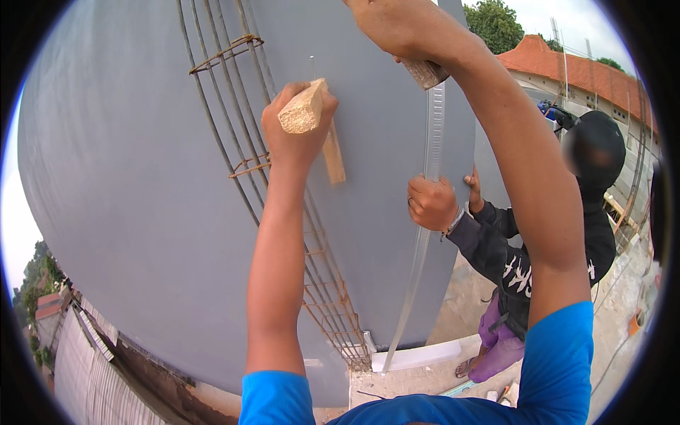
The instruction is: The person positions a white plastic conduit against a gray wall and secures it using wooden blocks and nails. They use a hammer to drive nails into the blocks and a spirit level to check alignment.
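Observation:
My left hand (292, 138), raised in front of a grey wall, is closed around a wooden stick (301, 117) whose rough cut end faces me. A second wooden strip (333, 159) slants down just beside that hand; whether the two pieces join is hidden. Above my fist a thin nail-like pin (312, 64) shows. High at the top edge, my right hand (397, 28) is partly cut off by the frame. Its fingers curl over a short piece of wood (426, 74), whose end pokes out below. Right of centre, a co-worker's hand (433, 204) grips a long pale straightedge (435, 127) with marks along it.
A tied steel rebar cage (234, 85) runs down the grey wall (142, 177) at my left hand. On the right stands the co-worker (524, 262) in a dark hooded top. A white block (418, 356) lies at the wall's foot. Corrugated roofing (92, 375) is below left.

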Available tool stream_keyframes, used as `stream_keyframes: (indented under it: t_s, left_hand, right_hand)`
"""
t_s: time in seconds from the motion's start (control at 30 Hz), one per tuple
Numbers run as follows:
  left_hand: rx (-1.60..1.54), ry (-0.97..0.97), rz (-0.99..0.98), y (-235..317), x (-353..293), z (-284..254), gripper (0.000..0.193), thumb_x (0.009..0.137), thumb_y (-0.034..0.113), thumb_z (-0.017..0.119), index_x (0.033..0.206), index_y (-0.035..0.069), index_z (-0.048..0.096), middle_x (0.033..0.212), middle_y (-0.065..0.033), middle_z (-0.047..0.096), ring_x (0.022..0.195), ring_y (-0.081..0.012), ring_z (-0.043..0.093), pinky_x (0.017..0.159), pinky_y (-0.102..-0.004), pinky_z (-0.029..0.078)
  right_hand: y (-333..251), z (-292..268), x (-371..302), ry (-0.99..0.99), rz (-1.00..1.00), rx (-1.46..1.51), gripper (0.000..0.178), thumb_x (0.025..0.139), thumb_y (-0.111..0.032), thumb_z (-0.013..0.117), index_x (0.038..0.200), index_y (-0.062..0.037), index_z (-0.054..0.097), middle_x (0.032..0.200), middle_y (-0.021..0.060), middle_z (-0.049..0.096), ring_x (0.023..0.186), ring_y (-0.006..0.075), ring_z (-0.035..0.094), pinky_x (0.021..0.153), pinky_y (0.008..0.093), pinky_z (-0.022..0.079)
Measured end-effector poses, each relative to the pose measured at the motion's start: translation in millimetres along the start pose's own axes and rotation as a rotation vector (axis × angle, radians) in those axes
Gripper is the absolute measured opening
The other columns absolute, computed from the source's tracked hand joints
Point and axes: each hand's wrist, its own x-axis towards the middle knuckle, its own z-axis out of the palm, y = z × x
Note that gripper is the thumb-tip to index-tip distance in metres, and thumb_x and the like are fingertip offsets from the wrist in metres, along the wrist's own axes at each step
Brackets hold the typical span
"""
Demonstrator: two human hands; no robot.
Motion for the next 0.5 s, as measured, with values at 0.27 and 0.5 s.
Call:
stream_keyframes:
  t_s: [0.27, 0.5]
  left_hand:
    - [0.0, 0.033, 0.169, -4.9, 0.9, 2.7, 0.035, 0.093, 0.032, 0.082, 0.107, 0.001, 0.075, 0.086, -0.0122, 0.079, 0.08, -0.0196, 0.079, 0.072, -0.0342, 0.064]
    - [-0.081, 0.007, 0.022, -2.1, 2.1, 2.4, 0.035, 0.094, 0.033, 0.083, 0.106, 0.001, 0.076, 0.085, -0.0113, 0.079, 0.08, -0.0185, 0.078, 0.073, -0.0335, 0.064]
  right_hand:
    - [58.5, 30.4, 11.4, -0.278, 0.283, 0.099, 0.057, 0.115, -0.033, 0.039, 0.169, -0.0207, 0.029, 0.079, 0.0001, 0.052, 0.051, 0.0051, 0.056, 0.042, 0.0219, 0.057]
    - [47.8, 24.5, 2.2, -0.172, 0.194, 0.026, 0.055, 0.115, -0.033, 0.037, 0.168, -0.0209, 0.03, 0.092, 0.0041, 0.052, 0.065, 0.0103, 0.055, 0.056, 0.0267, 0.054]
